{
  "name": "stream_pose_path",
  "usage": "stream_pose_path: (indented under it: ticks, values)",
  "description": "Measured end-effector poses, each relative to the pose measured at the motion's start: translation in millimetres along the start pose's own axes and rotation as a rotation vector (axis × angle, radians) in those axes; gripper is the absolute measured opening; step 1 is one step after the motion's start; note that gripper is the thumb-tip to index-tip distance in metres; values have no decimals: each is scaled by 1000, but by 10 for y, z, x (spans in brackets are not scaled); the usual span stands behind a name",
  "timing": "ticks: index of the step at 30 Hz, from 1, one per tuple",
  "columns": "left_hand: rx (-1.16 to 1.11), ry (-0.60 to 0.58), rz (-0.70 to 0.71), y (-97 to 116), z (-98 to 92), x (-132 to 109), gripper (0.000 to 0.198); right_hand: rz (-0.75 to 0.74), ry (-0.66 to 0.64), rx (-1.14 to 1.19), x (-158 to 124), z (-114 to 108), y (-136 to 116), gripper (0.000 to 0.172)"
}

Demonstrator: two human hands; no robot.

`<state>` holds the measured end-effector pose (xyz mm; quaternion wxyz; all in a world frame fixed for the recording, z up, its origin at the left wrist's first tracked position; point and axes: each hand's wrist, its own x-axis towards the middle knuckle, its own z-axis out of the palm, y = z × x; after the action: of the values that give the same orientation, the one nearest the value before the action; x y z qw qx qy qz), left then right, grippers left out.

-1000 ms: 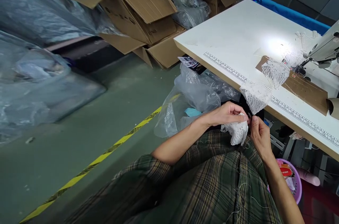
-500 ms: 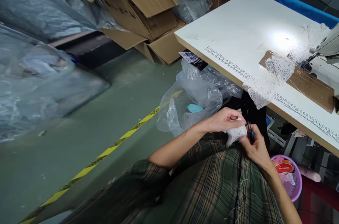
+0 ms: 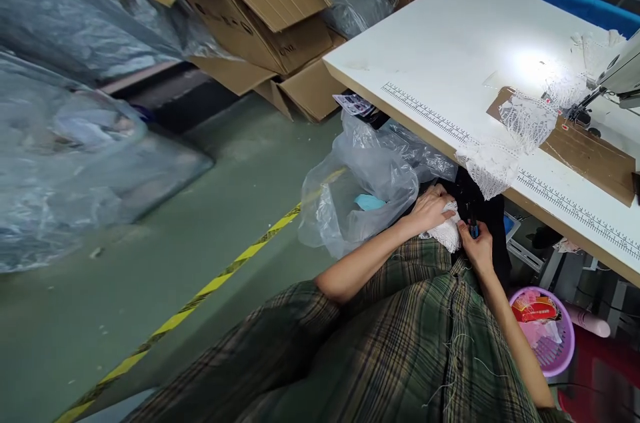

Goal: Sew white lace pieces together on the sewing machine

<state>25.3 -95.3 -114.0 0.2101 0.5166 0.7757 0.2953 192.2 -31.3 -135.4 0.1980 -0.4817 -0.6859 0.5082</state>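
A small piece of white lace (image 3: 447,234) lies over my lap, below the table edge. My left hand (image 3: 431,211) is on its upper part, fingers bent over the fabric and partly hidden. At the lace's right side, my right hand (image 3: 477,251) holds small thread snips (image 3: 474,229), dark with a bit of blue, blades pointing away from me. The thumb of that hand touches the lace's edge. More white lace (image 3: 487,166) hangs over the table's front edge and runs back toward the sewing machine (image 3: 623,79).
The white sewing table (image 3: 425,56) has printed rulers and a brown board (image 3: 590,163). A clear plastic bag (image 3: 360,173) hangs under its left corner. A purple basket (image 3: 565,356) stands at lower right. Open cardboard boxes (image 3: 270,16) and plastic-wrapped bundles (image 3: 65,163) lie at left.
My left hand has moved away from me and turned from a raised pinch to lying over the lace. The lace now rests lower and flatter. My right hand has shifted slightly, still with the snips.
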Motion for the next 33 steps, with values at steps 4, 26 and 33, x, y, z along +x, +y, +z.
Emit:
stream_pose_path:
  ticks: [4, 26, 33]
  values:
    - [-27, 39, 88, -70, 49, -62, 10, -8, 19, 34, 1, 38, 34, 66]
    - [189, -34, 47, 47, -120, -306, 29, -45, -107, 118, -289, -3, -133, 51]
    - [176, -135, 250, -61, -7, -280, 13, -175, 218, 138, -260, -240, -375, 53]
